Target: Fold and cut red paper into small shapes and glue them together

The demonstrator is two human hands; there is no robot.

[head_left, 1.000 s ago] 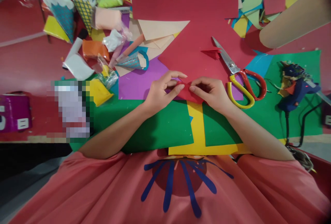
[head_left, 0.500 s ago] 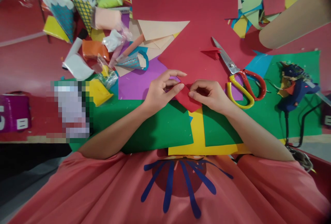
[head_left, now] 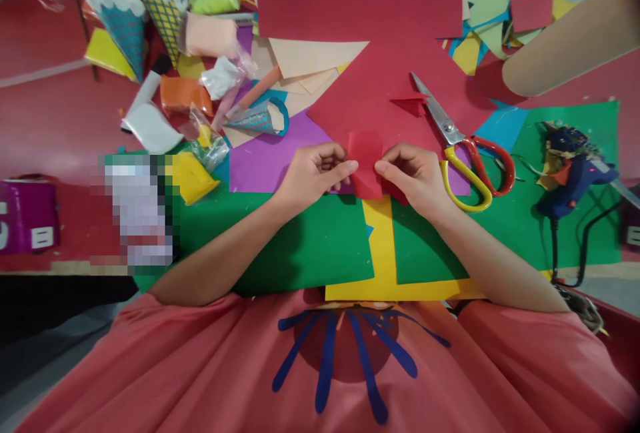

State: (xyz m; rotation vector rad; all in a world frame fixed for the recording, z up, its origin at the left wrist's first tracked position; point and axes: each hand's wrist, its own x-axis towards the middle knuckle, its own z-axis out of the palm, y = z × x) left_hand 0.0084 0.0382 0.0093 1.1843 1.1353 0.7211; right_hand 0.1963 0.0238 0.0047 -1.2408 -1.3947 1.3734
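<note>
Between my hands a small piece of red paper (head_left: 365, 166) stands roughly upright, with a darker red part showing below its right side. My left hand (head_left: 320, 169) pinches its left edge between thumb and curled fingers. On the opposite edge, my right hand (head_left: 413, 173) grips it the same way. Scissors (head_left: 453, 131) with one yellow and one red handle lie just right of my right hand, blades spread. By their blades rests a small folded red paper scrap (head_left: 411, 103). Under the hands are purple paper (head_left: 270, 166) and green paper (head_left: 295, 239).
A blue glue gun (head_left: 575, 183) with a cord lies at the right. A cardboard tube (head_left: 565, 39) and paper scraps (head_left: 500, 13) fill the upper right. At the left are paper cones (head_left: 120, 26), clay packets (head_left: 185, 95) and a pixelated object (head_left: 140, 213).
The red paper has been turned from a slanted position to upright. My left fingers have curled in onto its edge, and my right hand has shifted slightly onto the other edge.
</note>
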